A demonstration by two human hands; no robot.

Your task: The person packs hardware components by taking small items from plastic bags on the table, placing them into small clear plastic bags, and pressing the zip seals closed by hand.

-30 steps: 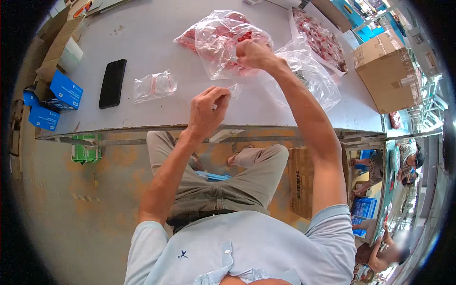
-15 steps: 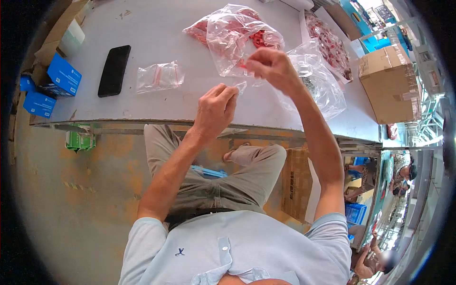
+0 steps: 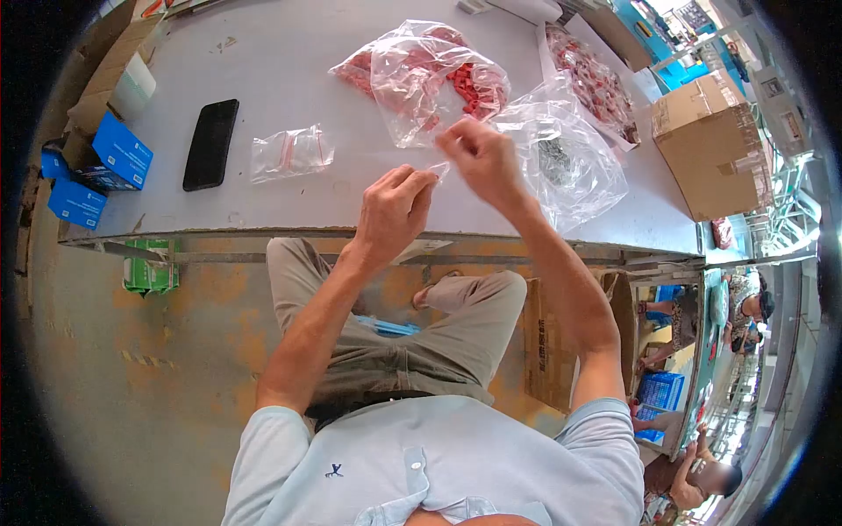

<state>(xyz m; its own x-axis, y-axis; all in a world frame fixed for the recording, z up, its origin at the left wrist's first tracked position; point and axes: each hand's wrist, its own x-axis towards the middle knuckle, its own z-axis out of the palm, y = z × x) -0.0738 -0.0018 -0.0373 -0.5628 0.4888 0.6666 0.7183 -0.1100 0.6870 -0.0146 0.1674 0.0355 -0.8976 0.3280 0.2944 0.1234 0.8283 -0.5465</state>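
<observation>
My left hand (image 3: pixel 392 210) is closed, pinching a small clear plastic bag (image 3: pixel 441 168) whose edge sticks out past the fingertips. Just up and to the right, my right hand (image 3: pixel 485 160) has its fingers curled together; whatever they hold, if anything, is hidden. Beyond both hands lies a large clear bag (image 3: pixel 390 88), its mouth towards me, with small red parts (image 3: pixel 478 89) showing inside. To the right of my right hand rests another clear bag (image 3: pixel 596 180) holding small grey metal-looking pieces (image 3: pixel 554 160).
Left of my hands are flat clear zip bags (image 3: pixel 292 155), a black phone (image 3: pixel 210 145) and blue boxes (image 3: pixel 121 151). At the right stand a tray of bagged red parts (image 3: pixel 592 79) and a cardboard box (image 3: pixel 715 145). Other people (image 3: pixel 702 473) sit far right.
My right hand has moved left and down from the mouth of the red-parts bag, closer to my left hand. A red piece was at its fingertips earlier. My left hand barely moved.
</observation>
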